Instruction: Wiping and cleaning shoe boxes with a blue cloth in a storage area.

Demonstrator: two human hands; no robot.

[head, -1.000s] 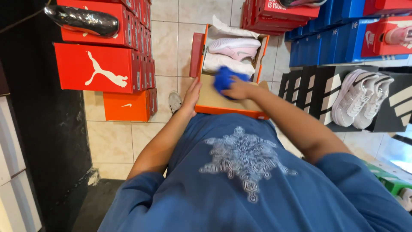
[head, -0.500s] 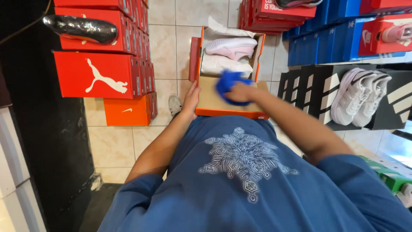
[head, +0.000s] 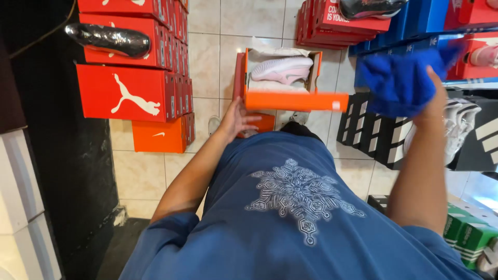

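An open orange shoe box [head: 295, 100] sits in front of me with a pale pink shoe [head: 282, 70] and white paper inside. My left hand [head: 236, 120] is under the box's near left corner, fingers spread against it. My right hand [head: 433, 98] is raised to the right, away from the box, and grips a bright blue cloth [head: 402, 83]. The cloth hangs blurred in the air.
Stacks of red shoe boxes [head: 124, 93] stand on the left, with a black wrapped shoe [head: 109, 39] on top. Red and blue boxes [head: 337, 23] are stacked at the back. Black striped boxes [head: 371, 132] and white shoes [head: 461, 122] are on the right. The floor is beige tile [head: 140, 173].
My right hand has lifted the blue cloth off the box's front edge and swung it up to the right. The box now appears closer and higher in view.
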